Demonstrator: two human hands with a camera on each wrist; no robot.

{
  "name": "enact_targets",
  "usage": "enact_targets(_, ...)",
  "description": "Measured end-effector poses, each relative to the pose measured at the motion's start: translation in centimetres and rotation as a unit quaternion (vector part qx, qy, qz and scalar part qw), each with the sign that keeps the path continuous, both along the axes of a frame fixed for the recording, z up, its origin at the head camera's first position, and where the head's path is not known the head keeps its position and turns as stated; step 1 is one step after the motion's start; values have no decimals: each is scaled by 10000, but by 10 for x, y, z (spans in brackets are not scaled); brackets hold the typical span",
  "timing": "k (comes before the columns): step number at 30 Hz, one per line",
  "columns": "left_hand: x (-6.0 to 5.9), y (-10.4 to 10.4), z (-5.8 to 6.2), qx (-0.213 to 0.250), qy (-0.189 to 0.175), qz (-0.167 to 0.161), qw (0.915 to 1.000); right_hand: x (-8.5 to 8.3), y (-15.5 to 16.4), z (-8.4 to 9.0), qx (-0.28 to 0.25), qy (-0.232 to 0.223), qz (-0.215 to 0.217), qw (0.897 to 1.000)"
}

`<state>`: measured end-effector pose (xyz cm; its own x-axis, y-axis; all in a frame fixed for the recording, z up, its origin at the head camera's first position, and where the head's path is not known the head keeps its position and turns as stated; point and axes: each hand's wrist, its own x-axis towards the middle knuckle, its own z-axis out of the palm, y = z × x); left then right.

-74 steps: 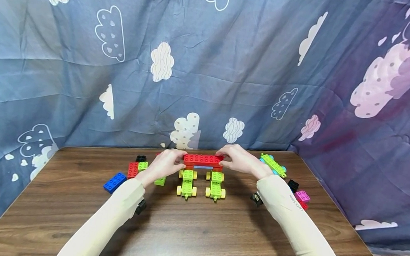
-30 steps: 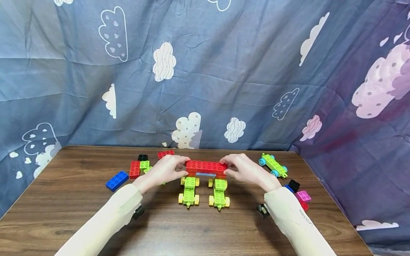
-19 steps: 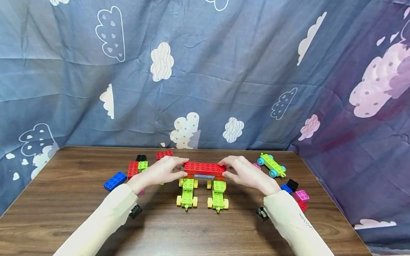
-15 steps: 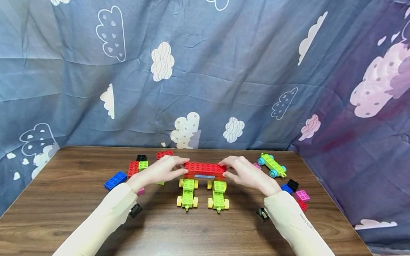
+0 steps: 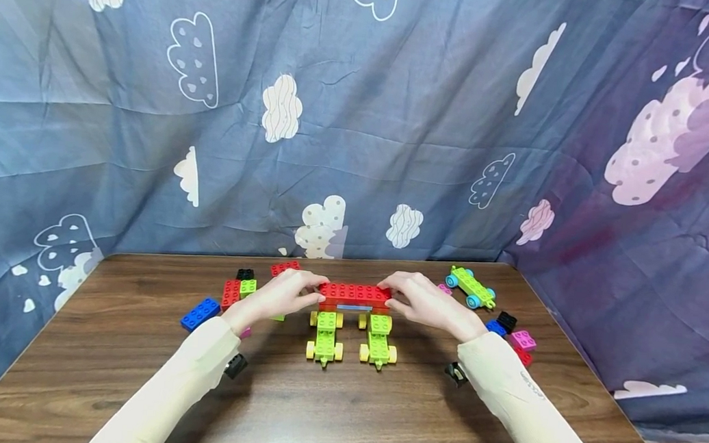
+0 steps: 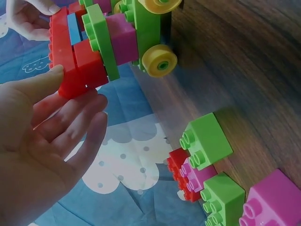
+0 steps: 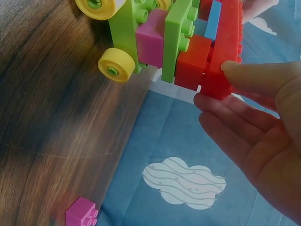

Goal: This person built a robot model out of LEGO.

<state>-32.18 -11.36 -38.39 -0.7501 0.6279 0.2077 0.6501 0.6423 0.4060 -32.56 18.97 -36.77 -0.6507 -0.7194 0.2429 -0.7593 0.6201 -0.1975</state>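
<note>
In the head view, a toy built of bricks stands mid-table on two green wheeled bases (image 5: 325, 343) with yellow wheels, side by side. A row of red bricks (image 5: 354, 293) bridges its top. My left hand (image 5: 284, 293) pinches the row's left end, thumb on the near side, fingers behind. On the right end, my right hand (image 5: 419, 300) pinches in the same way. Both wrist views show the layers beneath: smaller red bricks (image 6: 91, 63), a blue brick (image 7: 213, 21) between them, a green brick (image 7: 175, 42) and a pink brick (image 6: 122, 38) above the wheels.
Loose bricks lie left, including a blue brick (image 5: 200, 314), a red one (image 5: 231, 295) and a black piece (image 5: 235, 365) by the left sleeve. Rightward are a green base with blue wheels (image 5: 471, 286), a pink brick (image 5: 524, 340) and a black piece (image 5: 456, 373).
Over the earlier frames both hands and the brick-built toy have come nearer to the person across the table. In the last half second they hold almost still, with the same grip.
</note>
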Motion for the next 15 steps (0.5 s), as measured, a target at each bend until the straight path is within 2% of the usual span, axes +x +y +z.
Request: enact_targets(15,3,0,-9,197,332,163,9991,1,-2,2,104,132,-19,9999)
